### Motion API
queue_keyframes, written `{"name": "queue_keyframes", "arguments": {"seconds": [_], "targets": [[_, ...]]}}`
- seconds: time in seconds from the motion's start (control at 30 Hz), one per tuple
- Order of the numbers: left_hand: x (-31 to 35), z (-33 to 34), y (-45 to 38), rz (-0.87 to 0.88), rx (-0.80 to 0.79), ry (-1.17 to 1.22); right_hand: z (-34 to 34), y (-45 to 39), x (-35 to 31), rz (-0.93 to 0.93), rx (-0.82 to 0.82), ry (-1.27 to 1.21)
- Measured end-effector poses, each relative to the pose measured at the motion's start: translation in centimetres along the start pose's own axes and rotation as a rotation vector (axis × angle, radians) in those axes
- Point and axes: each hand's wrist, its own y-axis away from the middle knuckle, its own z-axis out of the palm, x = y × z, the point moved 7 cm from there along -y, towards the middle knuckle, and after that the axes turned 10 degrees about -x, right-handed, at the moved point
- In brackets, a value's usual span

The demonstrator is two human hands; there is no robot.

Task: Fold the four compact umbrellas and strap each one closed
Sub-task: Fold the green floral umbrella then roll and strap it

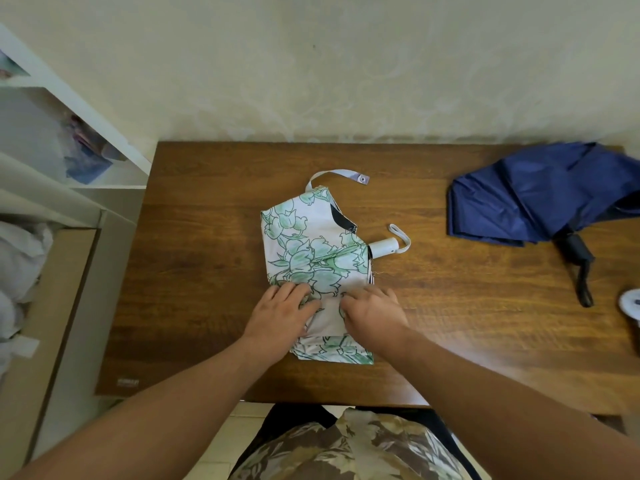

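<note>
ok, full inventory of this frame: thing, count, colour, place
floral umbrella: 1, white with green flowers, table centre, partly folded
closing strap: 1, white with snap, loose at the floral umbrella's far end
handle: 1, white with wrist loop, right side of floral umbrella
navy umbrella: 1, dark blue, black handle, far right of table, unfolded heap
table: 1, brown wood, against wall
shelf unit: 1, white, left
white object: 1, right edge, cut off, unidentifiable
left hand: pressing fabric near edge
right hand: fingers curled on fabric fold
</note>
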Motion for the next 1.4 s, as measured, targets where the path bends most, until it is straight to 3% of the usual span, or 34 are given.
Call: {"name": "queue_keyframes", "arguments": {"seconds": [0.1,0.3,0.43,0.63,0.83,0.97,1.03,1.23,1.4], "targets": [[0.4,-0.5,0.1,-0.008,0.05,-0.017,-1.0,-0.7,-2.5,-0.07,0.105,0.03],[0.6,-0.3,-0.4,-0.026,-0.023,-0.038,1.3,-0.6,0.7,0.072,-0.126,0.122],[1.5,0.6,-0.8,0.019,-0.059,-0.02,1.2,0.6,2.6,0.094,-0.11,0.092],[-0.4,4.8,2.8,-0.051,-0.112,0.019,2.3,1.3,3.3,0.155,-0.138,0.023],[-0.6,5.0,3.1,-0.087,-0.123,0.055,0.6,0.8,1.4,0.211,-0.171,0.194],[-0.3,4.7,3.1,-0.092,-0.149,0.031,-0.1,-0.7,-3.1,0.028,-0.069,0.133],[-0.4,4.7,3.1,-0.1,-0.151,0.024,1.1,-0.9,-4.3,-0.088,-0.115,0.129],[-2.3,6.5,4.4,0.043,-0.058,0.042,4.5,2.6,3.9,0.076,-0.275,0.164],[-5.0,6.8,6.2,0.093,-0.037,0.143,4.6,2.6,4.2,0.106,-0.284,0.138]]}}
